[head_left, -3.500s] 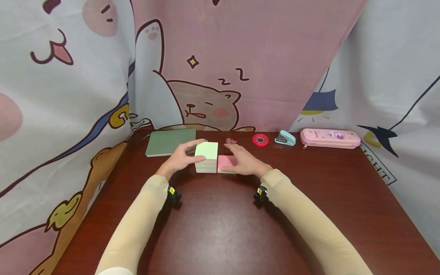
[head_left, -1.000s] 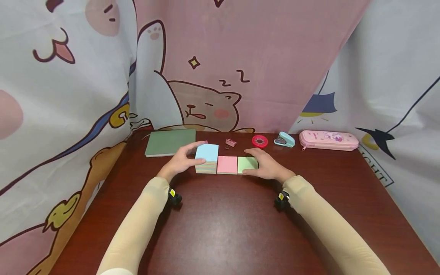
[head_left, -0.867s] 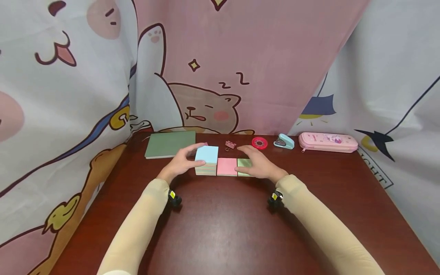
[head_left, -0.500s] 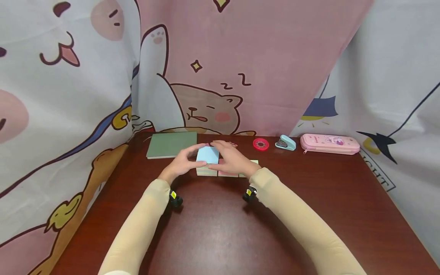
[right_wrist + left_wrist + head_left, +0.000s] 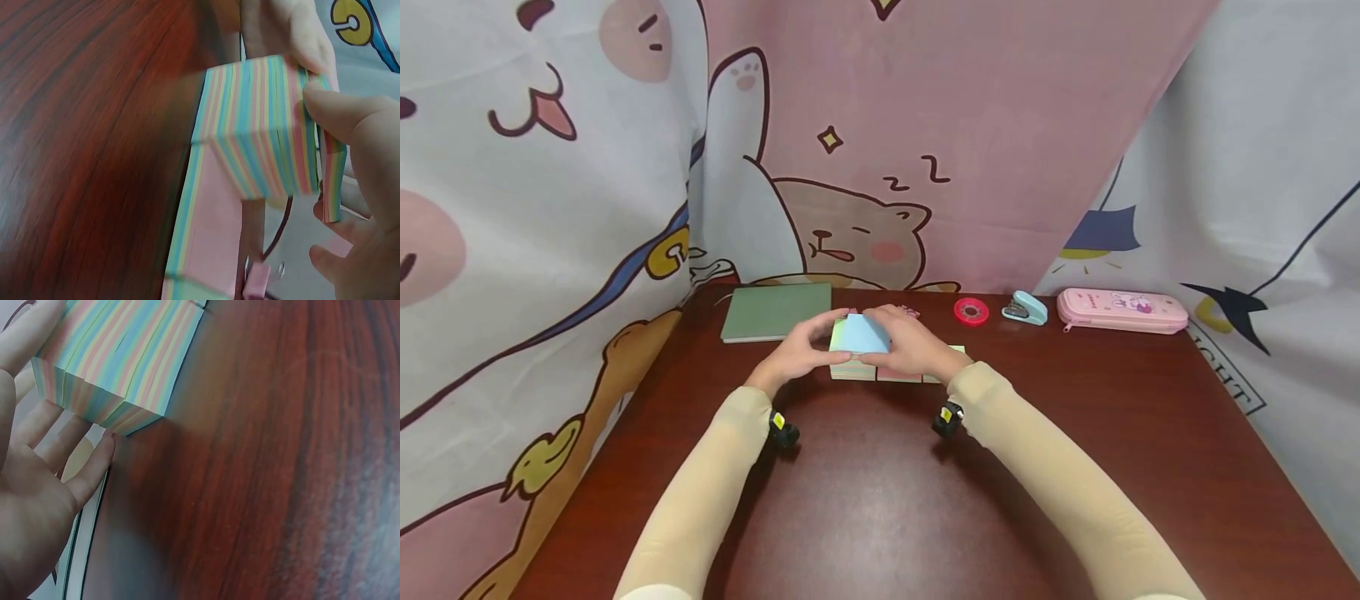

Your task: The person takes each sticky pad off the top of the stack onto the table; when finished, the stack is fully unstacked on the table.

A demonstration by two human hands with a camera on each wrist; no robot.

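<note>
A tall stack of sticky notes point(image 5: 853, 370) with striped pastel sides stands on the brown table. My left hand point(image 5: 801, 346) steadies its left side, thumb in front and fingers behind. Between the thumb and fingers of my right hand point(image 5: 910, 342), a thin blue-topped sticky note pad point(image 5: 867, 333) is pinched, its right side raised off the stack. Light green shows on the stack beneath it. The right wrist view shows a gap between the held pad point(image 5: 334, 178) and the stack point(image 5: 256, 125). A pink pad point(image 5: 898, 376) and a light green pad point(image 5: 956, 352) lie in a row to the right, partly hidden by my right hand.
Along the table's back lie a green notebook point(image 5: 777, 312), a pink binder clip point(image 5: 909, 312) partly behind my right hand, a round red item point(image 5: 972, 312), a light blue stapler point(image 5: 1025, 308) and a pink pencil case point(image 5: 1123, 310). Patterned cloth hangs behind them.
My right hand has gone from the pink pad to the green pad on the right, then back to the stack. The blue-topped pad has since tilted up in its grip. My left hand stays at the stack.
</note>
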